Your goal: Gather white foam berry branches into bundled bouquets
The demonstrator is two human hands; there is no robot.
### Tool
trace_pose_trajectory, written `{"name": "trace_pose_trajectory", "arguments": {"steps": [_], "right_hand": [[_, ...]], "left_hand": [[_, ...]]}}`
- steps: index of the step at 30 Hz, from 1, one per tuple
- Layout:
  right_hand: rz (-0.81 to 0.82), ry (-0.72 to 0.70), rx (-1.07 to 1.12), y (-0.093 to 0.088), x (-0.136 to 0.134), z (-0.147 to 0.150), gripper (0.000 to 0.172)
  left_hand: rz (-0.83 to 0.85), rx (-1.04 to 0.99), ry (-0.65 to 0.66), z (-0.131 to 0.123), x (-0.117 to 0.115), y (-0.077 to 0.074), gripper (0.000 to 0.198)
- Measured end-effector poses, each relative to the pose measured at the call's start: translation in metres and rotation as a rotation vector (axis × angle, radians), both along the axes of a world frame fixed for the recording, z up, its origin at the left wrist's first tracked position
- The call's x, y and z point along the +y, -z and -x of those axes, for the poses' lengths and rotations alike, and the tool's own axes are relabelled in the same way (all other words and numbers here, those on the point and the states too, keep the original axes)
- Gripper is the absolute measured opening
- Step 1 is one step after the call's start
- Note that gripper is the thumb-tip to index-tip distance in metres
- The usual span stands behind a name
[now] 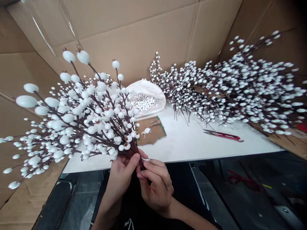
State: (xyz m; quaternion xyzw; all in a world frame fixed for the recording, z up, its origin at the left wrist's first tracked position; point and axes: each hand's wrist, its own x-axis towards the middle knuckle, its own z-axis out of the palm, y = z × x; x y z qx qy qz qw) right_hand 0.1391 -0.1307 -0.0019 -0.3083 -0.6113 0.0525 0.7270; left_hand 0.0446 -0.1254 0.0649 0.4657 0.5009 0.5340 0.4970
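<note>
A bunch of dark twigs studded with white berries [79,111] fans out up and to the left from my hands, over the table's front edge. My left hand [121,175] is closed round the gathered stems at the bunch's base. My right hand [157,183], with a ring on one finger, pinches the same stems from the right side, fingers curled. The stem ends are hidden between my fingers.
A white table [187,143] is walled by cardboard [144,32]. On it lie a heap of berry twigs [240,89] at the right, red-handled snips [223,135], a plastic bag of loose white berries [146,99], and a cardboard scrap [151,129].
</note>
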Motion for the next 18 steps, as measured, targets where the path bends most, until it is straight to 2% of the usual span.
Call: {"name": "trace_pose_trajectory", "arguments": {"steps": [6,18], "right_hand": [[0.014,0.006,0.029,0.0004,0.0020,0.0014,0.029],[0.025,-0.015,-0.036,0.0085,0.0029,0.0033,0.033]], "left_hand": [[-0.034,-0.088,-0.026,0.0010,-0.0015,0.0030,0.009],[0.040,-0.065,-0.124,-0.0033,-0.0010,-0.0014,0.018]]}}
